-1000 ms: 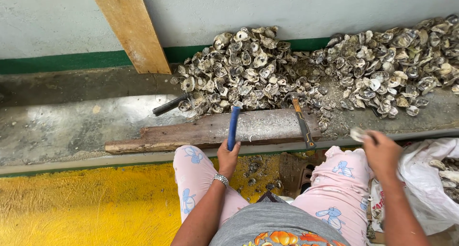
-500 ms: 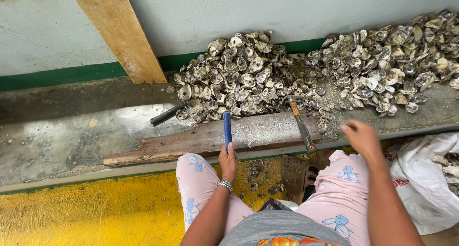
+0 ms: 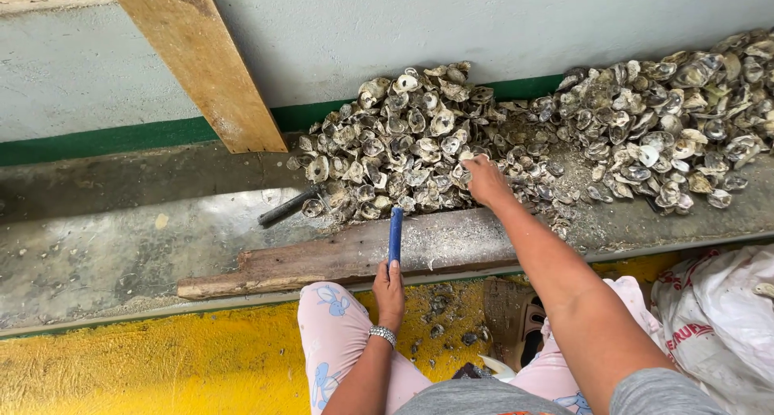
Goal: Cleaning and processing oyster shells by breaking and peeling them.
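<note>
Reaching up since the earlier frame, the right hand (image 3: 486, 180) now touches the grey oyster-shell heap (image 3: 403, 141) at frame centre, fingers curled on a shell. Below it, the left hand (image 3: 389, 288) grips an upright blue-handled tool (image 3: 395, 234) over the worn wooden plank (image 3: 339, 258).

Shell heap (image 3: 419, 141) under right hand (image 3: 486, 180): rough, chalky, matt grey-white, some pearly insides. Tool (image 3: 395, 234) in left hand (image 3: 389, 288): smooth blue handle, plastic-looking. Plank (image 3: 322, 262) beyond left hand: weathered rough wood, dusted with white grit. Ledge (image 3: 121, 246) left of both hands: wet, worn concrete, dull sheen. Wristband (image 3: 380, 333): shiny metal. Sack (image 3: 717, 326) beside right arm: woven white plastic.
</note>
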